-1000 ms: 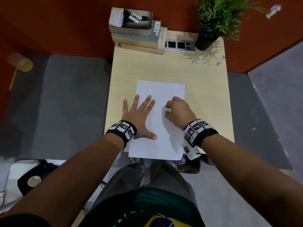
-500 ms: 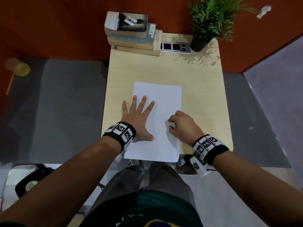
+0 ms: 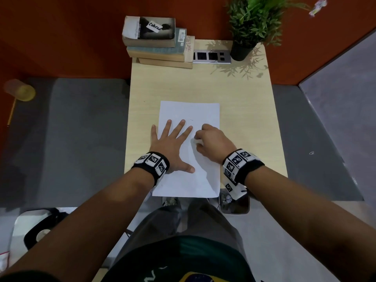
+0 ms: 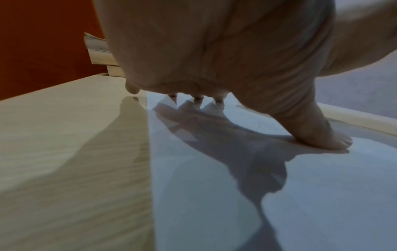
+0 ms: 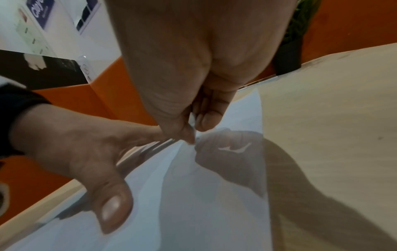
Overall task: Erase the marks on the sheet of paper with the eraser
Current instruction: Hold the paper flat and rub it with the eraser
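Note:
A white sheet of paper [image 3: 189, 110] lies on the light wooden desk [image 3: 203, 84]. My left hand [image 3: 173, 143] is spread flat on its left half, fingers straight and thumb pressing the paper [image 4: 214, 186]. My right hand [image 3: 213, 142] is curled over the sheet's right middle and pinches a small white eraser [image 3: 197, 141] against the paper. In the right wrist view only a sliver of the eraser [image 5: 192, 120] shows between the thumb and a finger. A faint short mark [image 3: 191, 119] sits just beyond my left fingertips.
A stack of books [image 3: 156, 41] stands at the desk's back left. Next to it are a grey socket panel [image 3: 211, 57] and a potted plant [image 3: 250, 23] at the back right. A dark phone-like item [image 3: 236, 204] lies below the desk's front edge.
My right hand with the eraser slid toward me half a second ago and has now moved back up the sheet. The left hand has stayed pressed flat on the paper.

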A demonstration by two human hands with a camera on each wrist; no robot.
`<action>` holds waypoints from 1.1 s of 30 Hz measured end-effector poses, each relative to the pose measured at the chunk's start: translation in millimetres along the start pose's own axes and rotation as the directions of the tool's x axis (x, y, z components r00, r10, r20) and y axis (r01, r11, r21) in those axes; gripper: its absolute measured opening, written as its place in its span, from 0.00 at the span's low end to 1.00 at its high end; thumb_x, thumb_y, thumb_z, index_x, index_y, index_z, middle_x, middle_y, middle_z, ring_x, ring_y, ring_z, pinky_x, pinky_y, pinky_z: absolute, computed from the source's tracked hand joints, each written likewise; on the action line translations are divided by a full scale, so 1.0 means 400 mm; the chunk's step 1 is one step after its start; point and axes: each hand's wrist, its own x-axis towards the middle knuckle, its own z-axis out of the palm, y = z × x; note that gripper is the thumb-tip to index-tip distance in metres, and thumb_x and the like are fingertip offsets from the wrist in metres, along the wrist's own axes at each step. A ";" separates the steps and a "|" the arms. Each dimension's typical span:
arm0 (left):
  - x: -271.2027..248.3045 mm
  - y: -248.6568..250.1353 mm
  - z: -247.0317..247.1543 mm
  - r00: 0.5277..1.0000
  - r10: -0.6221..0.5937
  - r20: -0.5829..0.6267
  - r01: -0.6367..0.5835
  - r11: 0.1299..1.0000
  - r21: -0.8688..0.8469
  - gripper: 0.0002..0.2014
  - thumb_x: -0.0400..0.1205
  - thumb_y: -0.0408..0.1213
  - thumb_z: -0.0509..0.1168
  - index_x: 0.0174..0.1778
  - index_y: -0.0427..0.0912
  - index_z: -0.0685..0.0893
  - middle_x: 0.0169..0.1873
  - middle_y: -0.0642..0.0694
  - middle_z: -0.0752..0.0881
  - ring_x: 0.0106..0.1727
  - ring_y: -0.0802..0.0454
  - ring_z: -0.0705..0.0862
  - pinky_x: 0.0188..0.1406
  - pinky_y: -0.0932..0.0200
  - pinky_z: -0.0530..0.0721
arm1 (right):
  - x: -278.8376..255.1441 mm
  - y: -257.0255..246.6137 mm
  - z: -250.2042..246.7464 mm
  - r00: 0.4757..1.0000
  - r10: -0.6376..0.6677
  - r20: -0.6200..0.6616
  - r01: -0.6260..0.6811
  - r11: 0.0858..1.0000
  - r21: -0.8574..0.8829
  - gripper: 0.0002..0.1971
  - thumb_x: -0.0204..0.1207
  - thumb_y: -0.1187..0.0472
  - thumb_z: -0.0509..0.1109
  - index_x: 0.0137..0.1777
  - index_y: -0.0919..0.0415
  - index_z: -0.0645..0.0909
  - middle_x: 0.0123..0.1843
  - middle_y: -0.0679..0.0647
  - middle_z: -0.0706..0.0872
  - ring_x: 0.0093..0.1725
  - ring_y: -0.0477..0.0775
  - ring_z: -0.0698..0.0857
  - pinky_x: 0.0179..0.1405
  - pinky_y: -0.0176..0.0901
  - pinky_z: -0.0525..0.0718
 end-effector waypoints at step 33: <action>-0.007 -0.004 -0.007 1.000 0.012 0.010 -0.012 1.000 -0.019 0.74 0.61 0.90 0.67 0.92 0.69 0.26 0.92 0.61 0.23 0.93 0.42 0.23 0.84 0.15 0.27 | 0.022 0.057 -0.027 0.996 0.067 -0.065 -0.070 0.997 -0.043 0.10 0.74 0.62 0.70 0.52 0.61 0.87 0.49 0.54 0.80 0.45 0.62 0.85 0.44 0.50 0.85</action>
